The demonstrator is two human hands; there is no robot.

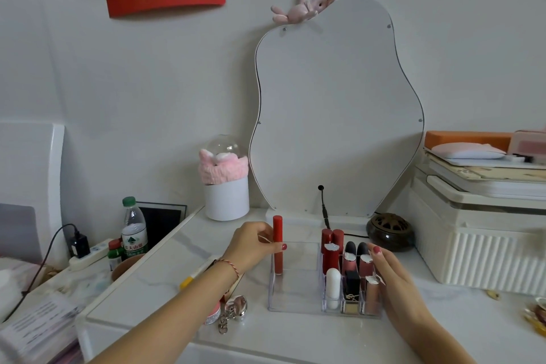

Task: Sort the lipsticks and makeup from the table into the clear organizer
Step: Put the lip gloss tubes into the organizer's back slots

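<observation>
The clear organizer (295, 303) stands on the white table in front of me. My left hand (254, 245) grips a tall red lip gloss tube (277, 233), held upright with its lower end inside the organizer's large left compartment. Several lipsticks (331, 248) stand in the small slots on the organizer's right side, among them a white tube (333, 285) and a black one (352, 282). My right hand (399, 287) rests flat against the organizer's right wall, fingers spread and holding nothing.
A yellow-tipped pen (196, 275), a small pink jar (213, 314) and a silver keychain (233, 312) lie left of the organizer. A wavy mirror (336, 115), white cup (227, 199) and dark round burner (390, 230) stand behind. A white storage box (478, 251) sits right.
</observation>
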